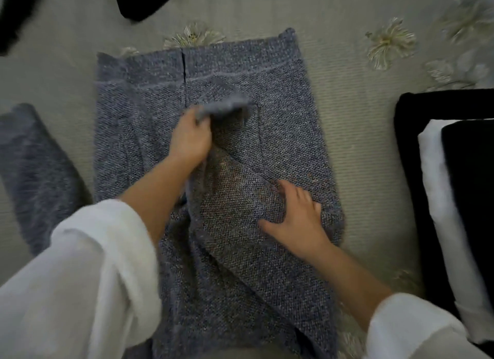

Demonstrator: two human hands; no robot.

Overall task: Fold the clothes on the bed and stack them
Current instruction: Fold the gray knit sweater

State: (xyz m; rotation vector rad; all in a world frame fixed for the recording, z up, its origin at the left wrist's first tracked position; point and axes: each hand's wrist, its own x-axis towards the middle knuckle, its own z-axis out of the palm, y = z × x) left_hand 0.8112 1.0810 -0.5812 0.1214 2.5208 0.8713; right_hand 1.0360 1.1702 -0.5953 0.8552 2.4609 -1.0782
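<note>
White sleeve point(80, 278) nearest, left hand point(191, 140) fingers gripping grey sweater point(280, 91) cuff point(224, 105), right hand point(294, 222) fingers spread flat on it.

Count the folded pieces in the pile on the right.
3: a black piece at the bottom, a white piece on it, a second black piece on top. The picture's edge cuts them off, so more may be hidden.

Two hands: left hand point(191, 139), right hand point(296, 219). One blue-grey knit garment point(267, 91) spread out, one more blue-grey knit piece point(34, 158) left of it. Two loose black garments point(144, 0). One folded stack point(411, 144): two black layers, one white.
</note>
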